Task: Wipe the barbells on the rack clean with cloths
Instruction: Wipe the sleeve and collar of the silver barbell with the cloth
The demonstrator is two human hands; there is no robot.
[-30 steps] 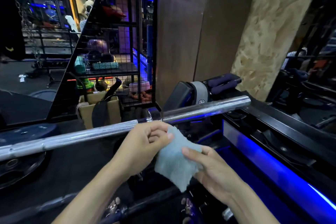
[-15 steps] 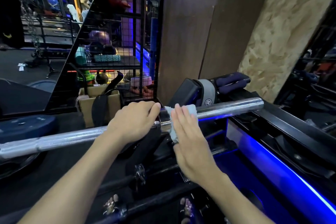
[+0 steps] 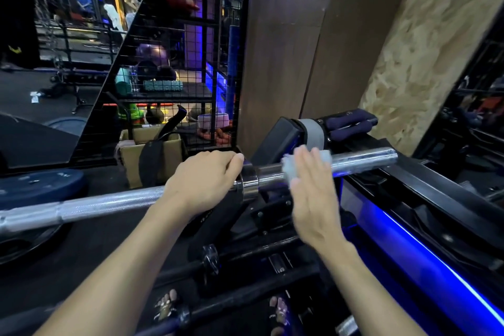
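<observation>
On the bar, just left of its collar, our left hand clamps down; our right hand presses the cloth flat-fingered onto the sleeve. With nothing gripping it, the cloth may slip off; the bar might roll on the rack.

Dim gym lit by blue strip glow, glare on the bar, right hand motion-blurred, edges wide-angle bent.

One head-worn wide-angle view looks forward and down, close over the barbell on its rack
</observation>
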